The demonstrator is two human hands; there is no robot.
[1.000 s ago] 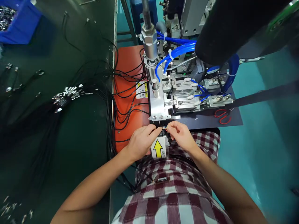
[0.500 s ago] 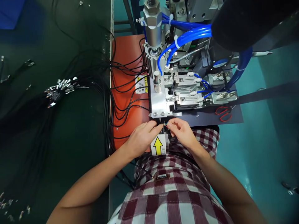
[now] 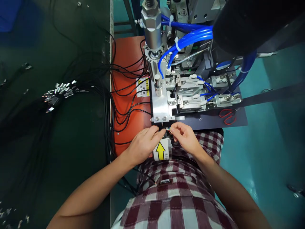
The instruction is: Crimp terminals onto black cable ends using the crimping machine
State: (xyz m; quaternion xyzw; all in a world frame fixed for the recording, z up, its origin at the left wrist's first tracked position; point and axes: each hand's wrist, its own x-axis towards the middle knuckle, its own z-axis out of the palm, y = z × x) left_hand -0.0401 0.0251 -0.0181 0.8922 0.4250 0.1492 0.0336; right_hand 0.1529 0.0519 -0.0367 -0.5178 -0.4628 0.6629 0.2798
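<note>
1. The cable end (image 3: 168,128), a thin black lead splitting into tiny coloured wires, is sitting just in front of the lower edge of the machine (image 3: 160,109) and just above the yellow arrow label (image 3: 161,150).
2. It is looking very light and limp. The jacket is probably bending freely, while the fine coloured strands are likely delicate and easy to splay or kink.
3. The safest place to take hold is probably the jacket just behind the coloured strands, using the fingertips only.
4. The left hand (image 3: 143,144) is coming in from the left. Its grip is narrow, with thumb and forefinger pinching the lead beside the strands and the other fingers curling under.
5. The right hand (image 3: 186,136) is meeting it from the right. Its grip is likewise a tight fingertip pinch on the cable end, with the knuckles facing up.
6. Both forearms are converging from the lower corners across the checked shirt (image 3: 171,190), with the wrists low and near the machine's front.
7. Loose black cables (image 3: 119,111) are trailing over the orange mat (image 3: 127,54) onto the dark tabletop (image 3: 71,143). Red scissors (image 3: 227,116) are lying well apart to the right.
</note>
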